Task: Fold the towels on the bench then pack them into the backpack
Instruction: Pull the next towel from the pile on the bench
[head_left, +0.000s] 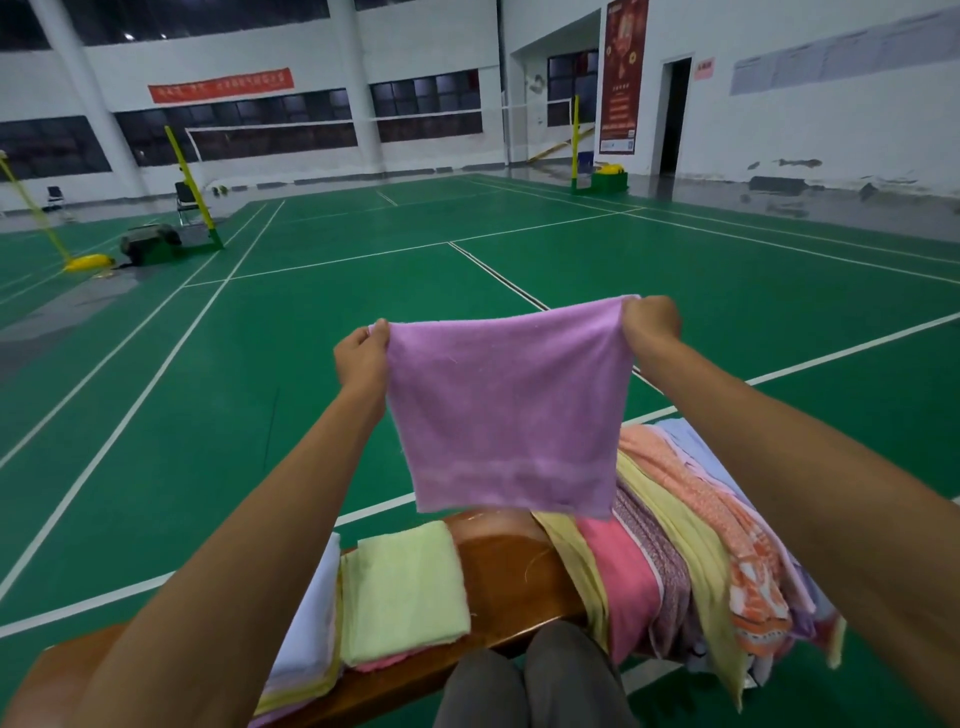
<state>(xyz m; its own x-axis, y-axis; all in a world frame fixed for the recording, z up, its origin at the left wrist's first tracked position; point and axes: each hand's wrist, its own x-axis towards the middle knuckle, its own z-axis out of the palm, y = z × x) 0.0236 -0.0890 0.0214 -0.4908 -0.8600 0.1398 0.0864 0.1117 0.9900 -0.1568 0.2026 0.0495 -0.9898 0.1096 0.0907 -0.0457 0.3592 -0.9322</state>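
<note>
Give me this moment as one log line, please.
step: folding | left hand and right hand: pinch purple towel by its top corners, in air | bench: folded stack left, unfolded pile right

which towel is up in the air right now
The purple towel, pinched at its top corners by the left hand and right hand; the others lie on the bench.

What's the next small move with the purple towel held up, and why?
Probably bring the two top corners together to fold it in half. The left hand and right hand each pinch a top corner of the purple towel, which hangs in the air above the wooden bench, beside the folded green towel.
</note>
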